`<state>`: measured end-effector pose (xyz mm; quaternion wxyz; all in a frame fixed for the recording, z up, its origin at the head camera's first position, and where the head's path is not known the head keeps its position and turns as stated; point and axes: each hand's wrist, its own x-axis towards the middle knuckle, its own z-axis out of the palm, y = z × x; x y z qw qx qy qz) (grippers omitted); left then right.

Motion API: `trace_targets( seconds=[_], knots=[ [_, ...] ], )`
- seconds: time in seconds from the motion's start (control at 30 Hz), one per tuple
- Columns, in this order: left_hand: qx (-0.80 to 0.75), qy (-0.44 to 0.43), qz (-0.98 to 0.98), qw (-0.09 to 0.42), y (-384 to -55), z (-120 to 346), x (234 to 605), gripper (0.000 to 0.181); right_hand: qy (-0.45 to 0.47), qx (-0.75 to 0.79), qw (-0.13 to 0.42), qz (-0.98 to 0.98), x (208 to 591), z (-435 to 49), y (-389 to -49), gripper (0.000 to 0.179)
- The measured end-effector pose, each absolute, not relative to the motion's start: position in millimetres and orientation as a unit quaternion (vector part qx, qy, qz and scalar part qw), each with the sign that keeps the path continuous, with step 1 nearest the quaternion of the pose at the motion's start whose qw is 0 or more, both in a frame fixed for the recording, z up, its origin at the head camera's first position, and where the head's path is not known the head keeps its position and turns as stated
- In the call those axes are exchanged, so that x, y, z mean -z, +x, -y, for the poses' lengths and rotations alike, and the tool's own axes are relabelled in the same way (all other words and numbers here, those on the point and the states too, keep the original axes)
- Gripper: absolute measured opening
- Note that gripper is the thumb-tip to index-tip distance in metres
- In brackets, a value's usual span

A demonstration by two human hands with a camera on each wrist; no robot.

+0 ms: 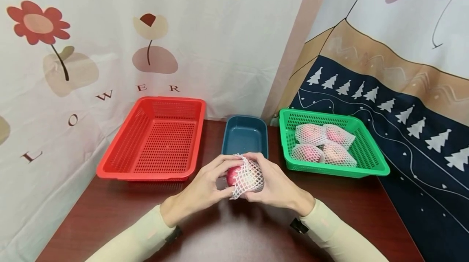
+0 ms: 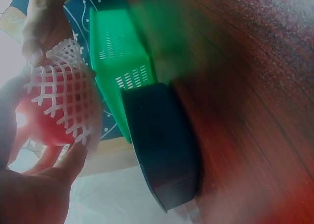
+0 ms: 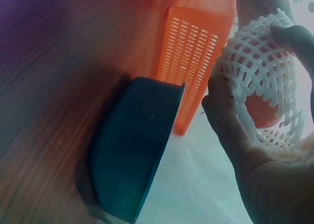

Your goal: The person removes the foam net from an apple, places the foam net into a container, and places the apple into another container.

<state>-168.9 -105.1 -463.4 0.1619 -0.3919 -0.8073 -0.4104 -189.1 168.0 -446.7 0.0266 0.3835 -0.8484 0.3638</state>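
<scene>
Between both hands, in front of the blue tray [image 1: 245, 135], is a red apple [image 1: 232, 175] partly covered by a white foam net sleeve [image 1: 249, 178]. My left hand [image 1: 201, 186] grips the apple and the net's edge from the left, thumb below and fingers above. From the other side my right hand [image 1: 280, 184] holds the netted part, its fingers curled round it. The left wrist view shows bare red apple skin [image 2: 51, 126] beyond the net's edge. In the right wrist view, the net [image 3: 260, 62] wraps the fruit, with skin showing through an opening at its end.
A red perforated basket [image 1: 198, 148] stands on the left with its bottom bare. At the right a green basket [image 1: 373, 164] contains several netted fruits [image 1: 311, 133]. All stand on a dark red-brown table [image 1: 146, 205], with a printed curtain [image 1: 227, 42] behind.
</scene>
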Motion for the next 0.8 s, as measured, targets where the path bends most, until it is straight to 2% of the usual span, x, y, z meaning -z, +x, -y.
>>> trace_targets(
  seconds=[0.47,0.8],
  knots=[
    [0.401,-0.374,0.818,0.172,-165.8,107.2,462.0,0.071,0.392,-0.337,0.064,0.853,442.5,-175.9,-188.9,0.092],
    [0.391,-0.358,0.83,0.174,-165.8,110.8,460.2,0.07,0.439,-0.371,0.123,0.809,437.3,-184.8,-197.0,0.049]
  ],
)
